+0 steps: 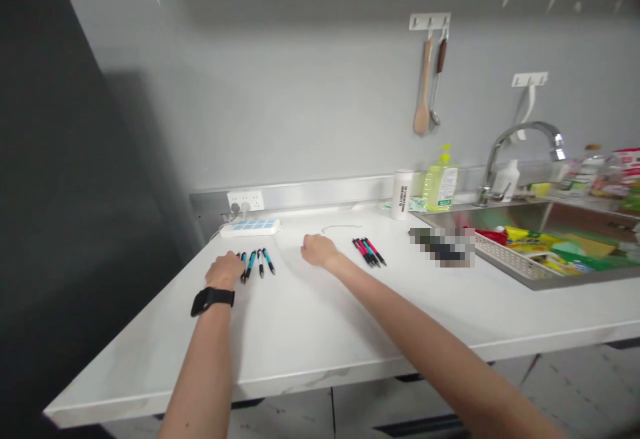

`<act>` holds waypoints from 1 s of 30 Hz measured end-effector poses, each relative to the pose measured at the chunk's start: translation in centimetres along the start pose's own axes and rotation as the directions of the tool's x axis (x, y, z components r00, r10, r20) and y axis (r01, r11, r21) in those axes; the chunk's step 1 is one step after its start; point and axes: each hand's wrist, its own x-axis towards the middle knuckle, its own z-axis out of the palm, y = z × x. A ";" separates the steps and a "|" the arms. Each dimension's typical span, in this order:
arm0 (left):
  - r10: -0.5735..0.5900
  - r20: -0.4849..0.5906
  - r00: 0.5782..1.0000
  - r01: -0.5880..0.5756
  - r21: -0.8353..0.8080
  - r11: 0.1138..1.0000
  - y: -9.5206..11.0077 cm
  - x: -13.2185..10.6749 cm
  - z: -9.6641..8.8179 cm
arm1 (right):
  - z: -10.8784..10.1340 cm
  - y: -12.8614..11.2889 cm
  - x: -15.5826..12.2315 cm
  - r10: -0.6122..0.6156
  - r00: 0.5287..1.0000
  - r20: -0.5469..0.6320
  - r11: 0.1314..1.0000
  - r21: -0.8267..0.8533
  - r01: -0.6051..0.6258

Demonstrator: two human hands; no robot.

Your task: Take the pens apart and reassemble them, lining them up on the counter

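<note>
My left hand [225,270], with a black watch on its wrist, is curled down on the counter at the left end of a row of pens. Its fingertips are hidden, and a dark pen end shows beside them. Nearest to it are blue-and-black pens [251,266] and a white-and-black pen [261,263], lying side by side. My right hand [319,250] is closed in a fist low over the counter, with nothing seen sticking out. To its right lies a close group of red-and-black and blue-and-black pens [369,252].
Behind my hands is a white power strip [250,227] by a wall socket [245,200]. A white canister [401,195] and a yellow-green soap bottle [441,182] stand at the back. A blurred-out item [443,247] lies near the sink [540,283]. A thin wire [343,227] rests on the counter.
</note>
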 end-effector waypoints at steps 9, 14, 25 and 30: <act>-0.021 0.013 1.000 0.021 -0.014 1.000 0.4 -0.3 -0.4 | -1.4 11.3 -3.7 0.214 0.976 0.028 0.961 -0.183 -0.206; -0.006 -0.031 1.000 0.005 -0.033 0.999 0.4 -0.6 -0.2 | -0.5 10.5 -3.9 0.230 0.973 0.021 0.958 -0.180 -0.222; -0.017 -0.061 0.998 0.013 -0.063 0.998 0.2 -0.6 -0.1 | -0.4 10.7 -2.9 0.293 0.956 0.020 0.947 -0.148 -0.287; 0.106 -0.215 0.971 -0.166 -0.284 0.945 1.1 -0.7 -0.5 | -0.1 10.8 -2.7 0.270 0.962 0.038 0.954 -0.146 -0.262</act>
